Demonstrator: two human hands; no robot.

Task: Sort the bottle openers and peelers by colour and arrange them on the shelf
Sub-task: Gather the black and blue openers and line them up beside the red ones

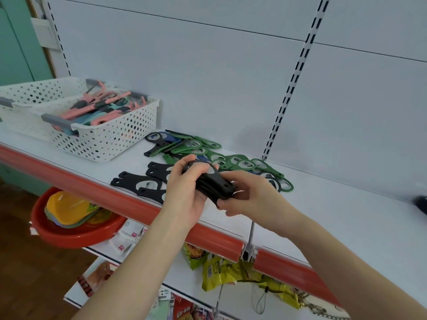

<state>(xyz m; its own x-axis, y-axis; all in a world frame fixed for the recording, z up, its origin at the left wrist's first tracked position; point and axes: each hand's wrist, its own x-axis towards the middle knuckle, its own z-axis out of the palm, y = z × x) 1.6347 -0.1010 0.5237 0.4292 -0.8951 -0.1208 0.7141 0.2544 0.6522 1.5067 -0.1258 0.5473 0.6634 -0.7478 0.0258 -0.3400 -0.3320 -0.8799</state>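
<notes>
Both hands at frame centre, working one load. Left hand (184,185) is curled round the ring end of a stack of black bottle openers (213,184); right hand (251,195) pinches the handle end, where the hang-holes show. The stack is held just above the front of the shelf (346,204), not resting on it.

Handling, judged: flat, thin, stiff pieces, light even stacked. Faces look smooth, so the stack may fan or slide apart; best gripped across the edges at both ends, as now, and squared up before setting down.

Left of the hands: loose black openers (136,183) lying flat near the red edge strip (80,179). Behind the hands: green openers (240,163) in an overlapping spread, with a blue one or two among them; exact count not clear.

Left of frame: white perforated basket (111,144) holding pink and teal peelers (97,112), unsorted.
</notes>
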